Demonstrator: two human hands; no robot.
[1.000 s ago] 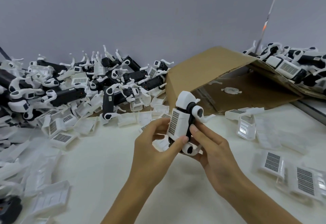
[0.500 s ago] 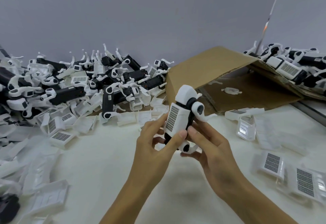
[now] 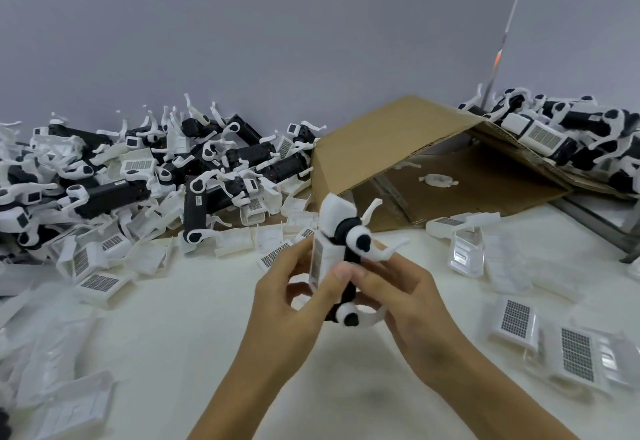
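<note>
At the far left, against the grey wall [image 3: 311, 41], a loose heap of black-and-white units [image 3: 156, 176] is piled, blocky matt black bodies tangled with thin curved white levers. Just in front of it, shallow white plastic covers [image 3: 100, 282] with dark gridded faces are scattered over the pale table [image 3: 173, 353]. Near the middle, above the table and clear of it, one assembled unit [image 3: 330, 214] is held between both hands. Its long axis is set close to upright, tilted slightly, with the rounded white cap pointed up toward the wall and the lower end pointed down toward the person. Its core is black and boxy, a flat white cover is seated on its left side, and two round white hubs with black centres carry hooked levers that stick out to the right. The left hand [image 3: 287, 311] is closed on the unit, the thumb pressed on the white cover and the fingers curled behind it. The right hand [image 3: 408, 308] is wrapped round the black body from the right, though the fingertips are blurred and their exact seat probably cannot be read. Behind the hands, a brown corrugated cardboard box [image 3: 398, 141] is laid on its side, its opening turned right. Further right, clear boxy cases [image 3: 465, 252] and gridded panels [image 3: 575, 353] are spread flat, and a second heap [image 3: 571, 134] is stacked on the box's flap.
</note>
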